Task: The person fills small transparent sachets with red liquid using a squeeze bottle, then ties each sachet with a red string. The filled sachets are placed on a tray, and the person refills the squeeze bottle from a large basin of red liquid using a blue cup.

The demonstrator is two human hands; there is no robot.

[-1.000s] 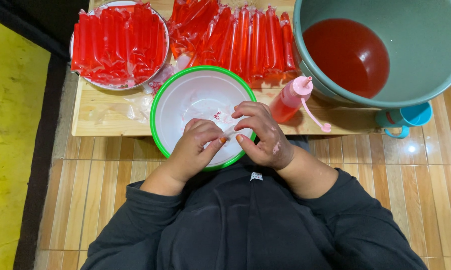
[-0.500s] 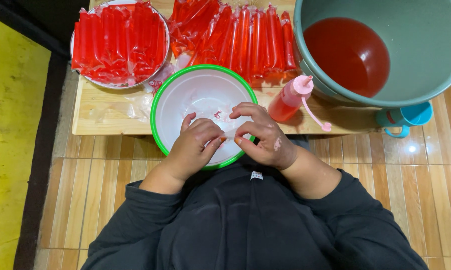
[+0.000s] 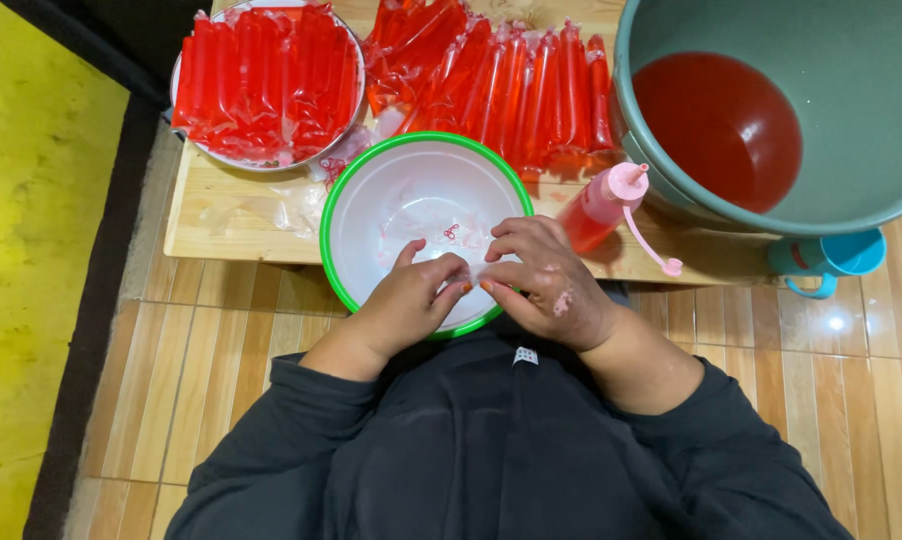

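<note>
My left hand (image 3: pixel 411 300) and my right hand (image 3: pixel 541 280) meet over the near side of a white bowl with a green rim (image 3: pixel 356 185). Between the fingertips of both hands is a small clear plastic bag (image 3: pixel 474 268), mostly hidden by my fingers. Inside the bowl lie thin clear bags and a few small red rubber bands (image 3: pixel 451 232). A pink squeeze bottle (image 3: pixel 601 205) with red liquid lies just right of my right hand.
A low wooden table (image 3: pixel 231 225) carries a round plate of filled red ice-pop bags (image 3: pixel 266 80) and a row of the same bags (image 3: pixel 481 85). At right sits a big grey-green basin of red liquid (image 3: pixel 771 110). A blue cup (image 3: pixel 836 255) stands on the wooden floor.
My hands have shifted slightly, with the fingertips drawn closer together on the clear bag. Everything else stays where it was.
</note>
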